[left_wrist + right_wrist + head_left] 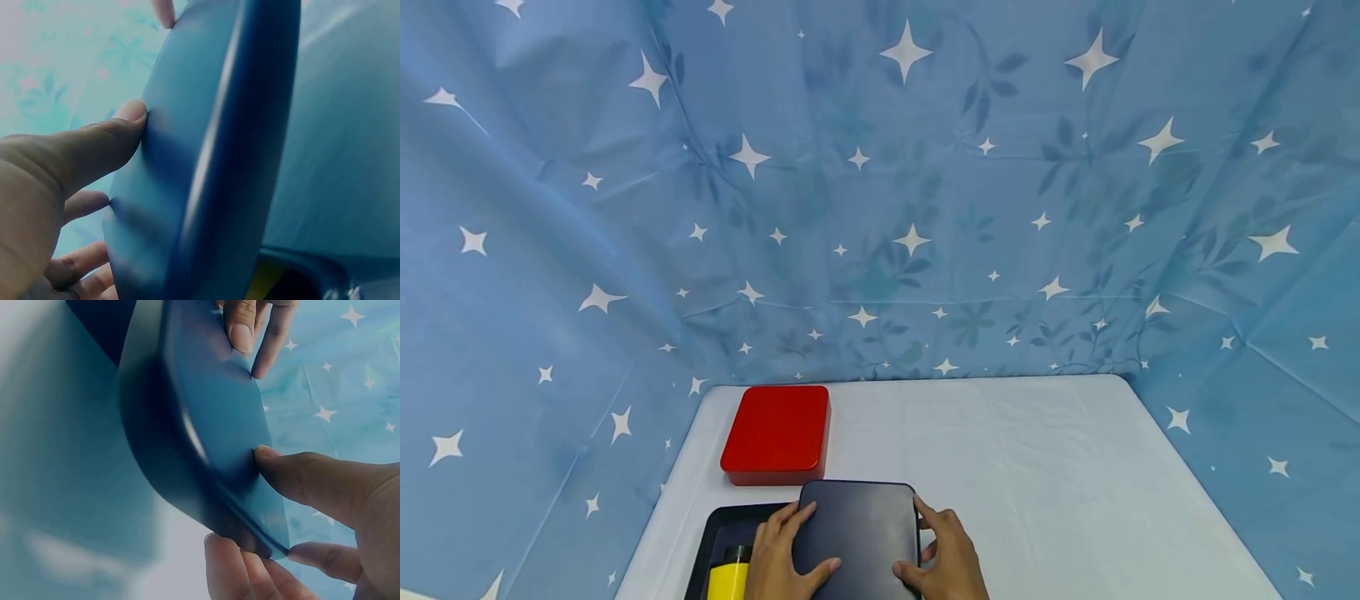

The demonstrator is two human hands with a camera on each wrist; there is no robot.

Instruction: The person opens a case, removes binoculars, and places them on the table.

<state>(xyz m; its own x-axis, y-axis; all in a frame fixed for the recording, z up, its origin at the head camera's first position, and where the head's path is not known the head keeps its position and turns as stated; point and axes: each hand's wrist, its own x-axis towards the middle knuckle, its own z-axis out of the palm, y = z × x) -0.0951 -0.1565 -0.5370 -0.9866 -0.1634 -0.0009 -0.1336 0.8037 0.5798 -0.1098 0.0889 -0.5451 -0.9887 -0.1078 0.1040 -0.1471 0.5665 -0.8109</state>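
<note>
Both hands hold a dark, round-cornered box lid [857, 533] by its sides, smooth top facing up. The left hand [778, 558] has its thumb on the lid's top and its fingers along the left edge. Opposite it, the right hand [951, 554] grips the right edge, thumb on top and fingers against the side wall, as the right wrist view also shows. Left of the lid lies an open dark box [718, 533], partly covered by the left hand. Inside it is a yellow container with a black cap [728, 579], cut off by the frame's bottom edge.
A red box [778, 429] with rounded corners sits at the table's back left, just beyond the lid. A white cloth covers the table [1060, 483]. Blue star-printed curtains [925, 192] rise behind it and along both sides.
</note>
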